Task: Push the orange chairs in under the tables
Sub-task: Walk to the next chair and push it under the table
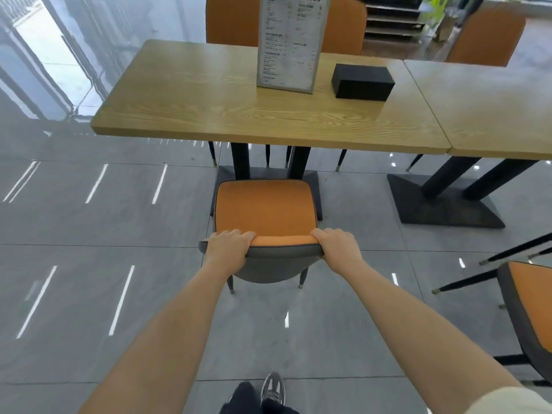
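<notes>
An orange chair with a grey back shell stands on the floor in front of a wooden table, its seat front close to the table's black base. My left hand grips the left end of the backrest's top edge. My right hand grips the right end. The seat lies in front of the tabletop's near edge, not under it. Another orange chair stands at the right edge of the view, only partly seen.
A menu stand and a black box sit on the table. A second table adjoins it on the right. Three orange chairs stand behind the tables. My shoe is on the grey tiled floor.
</notes>
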Demonstrator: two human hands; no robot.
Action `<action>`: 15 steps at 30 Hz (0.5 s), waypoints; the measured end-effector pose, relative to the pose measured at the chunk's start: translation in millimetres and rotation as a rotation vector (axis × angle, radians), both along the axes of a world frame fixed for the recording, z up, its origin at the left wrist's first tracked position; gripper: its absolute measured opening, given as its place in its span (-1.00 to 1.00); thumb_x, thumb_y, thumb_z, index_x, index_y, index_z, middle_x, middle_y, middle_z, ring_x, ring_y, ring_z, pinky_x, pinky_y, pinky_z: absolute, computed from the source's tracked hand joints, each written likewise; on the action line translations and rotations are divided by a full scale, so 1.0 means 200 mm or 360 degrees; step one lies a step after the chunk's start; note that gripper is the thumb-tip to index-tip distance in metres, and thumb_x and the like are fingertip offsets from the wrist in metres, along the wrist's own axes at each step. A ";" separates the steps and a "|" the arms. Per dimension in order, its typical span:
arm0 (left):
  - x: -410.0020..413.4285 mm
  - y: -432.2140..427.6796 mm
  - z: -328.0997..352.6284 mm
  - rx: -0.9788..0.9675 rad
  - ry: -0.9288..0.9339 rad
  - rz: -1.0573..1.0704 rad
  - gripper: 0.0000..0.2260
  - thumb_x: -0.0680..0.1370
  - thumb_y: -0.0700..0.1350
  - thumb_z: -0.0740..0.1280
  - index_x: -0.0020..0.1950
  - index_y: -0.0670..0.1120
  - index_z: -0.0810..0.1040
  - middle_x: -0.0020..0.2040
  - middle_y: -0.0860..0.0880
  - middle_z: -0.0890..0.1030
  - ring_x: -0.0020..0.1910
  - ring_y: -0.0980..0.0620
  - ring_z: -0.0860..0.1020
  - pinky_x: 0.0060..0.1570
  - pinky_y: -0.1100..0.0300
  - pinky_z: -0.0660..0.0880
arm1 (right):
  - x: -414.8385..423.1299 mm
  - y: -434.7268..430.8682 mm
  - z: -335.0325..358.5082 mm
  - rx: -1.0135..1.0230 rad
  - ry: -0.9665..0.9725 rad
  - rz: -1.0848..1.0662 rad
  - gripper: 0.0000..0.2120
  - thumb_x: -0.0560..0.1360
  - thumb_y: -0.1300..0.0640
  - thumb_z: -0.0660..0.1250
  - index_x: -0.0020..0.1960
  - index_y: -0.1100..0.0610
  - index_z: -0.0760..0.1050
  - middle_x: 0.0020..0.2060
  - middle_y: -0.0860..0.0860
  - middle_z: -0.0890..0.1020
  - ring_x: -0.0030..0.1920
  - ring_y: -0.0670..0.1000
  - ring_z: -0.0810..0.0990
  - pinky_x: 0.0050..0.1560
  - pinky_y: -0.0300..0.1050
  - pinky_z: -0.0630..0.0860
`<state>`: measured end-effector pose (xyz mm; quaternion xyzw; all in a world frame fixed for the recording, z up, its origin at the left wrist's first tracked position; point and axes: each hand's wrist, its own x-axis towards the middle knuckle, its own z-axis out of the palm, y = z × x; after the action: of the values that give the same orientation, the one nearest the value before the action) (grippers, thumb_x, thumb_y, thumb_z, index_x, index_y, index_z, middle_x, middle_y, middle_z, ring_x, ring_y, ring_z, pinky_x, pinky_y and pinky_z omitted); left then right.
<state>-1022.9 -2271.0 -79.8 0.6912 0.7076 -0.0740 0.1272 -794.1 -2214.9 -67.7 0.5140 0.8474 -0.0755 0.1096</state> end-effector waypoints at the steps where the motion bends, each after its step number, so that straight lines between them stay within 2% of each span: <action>1: -0.01 0.04 0.00 -0.0006 0.0005 0.0005 -0.66 0.52 -0.19 0.23 0.27 0.06 0.40 0.14 -0.05 0.56 0.13 -0.11 0.53 0.14 -0.03 0.42 | -0.01 0.04 0.00 -0.0007 -0.0003 -0.0001 -0.76 0.54 0.20 0.22 0.21 0.11 0.36 0.10 0.11 0.56 0.10 0.16 0.51 0.09 0.00 0.41; 6: -0.05 0.20 -0.01 0.0025 0.0028 0.0004 -0.65 0.53 -0.18 0.24 0.29 0.08 0.39 0.13 -0.03 0.56 0.12 -0.08 0.53 0.13 -0.01 0.41 | -0.05 0.19 0.01 -0.0049 -0.0011 -0.0012 -0.75 0.54 0.20 0.23 0.21 0.12 0.36 0.12 0.12 0.54 0.14 0.16 0.49 0.13 0.04 0.40; 15: -0.28 0.27 0.00 0.0060 0.0078 0.0012 -0.62 0.55 -0.18 0.23 0.34 0.10 0.36 0.25 -0.01 0.53 0.23 -0.05 0.49 0.24 0.00 0.35 | -0.25 0.23 -0.01 -0.0143 0.0053 0.0009 -0.76 0.53 0.23 0.22 0.19 0.10 0.35 0.11 0.10 0.54 0.11 0.18 0.48 0.10 0.05 0.41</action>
<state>-1078.4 -2216.4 -79.2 0.6886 0.7144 -0.0772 0.0970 -844.1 -2168.7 -69.2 0.5048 0.8463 -0.1217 0.1188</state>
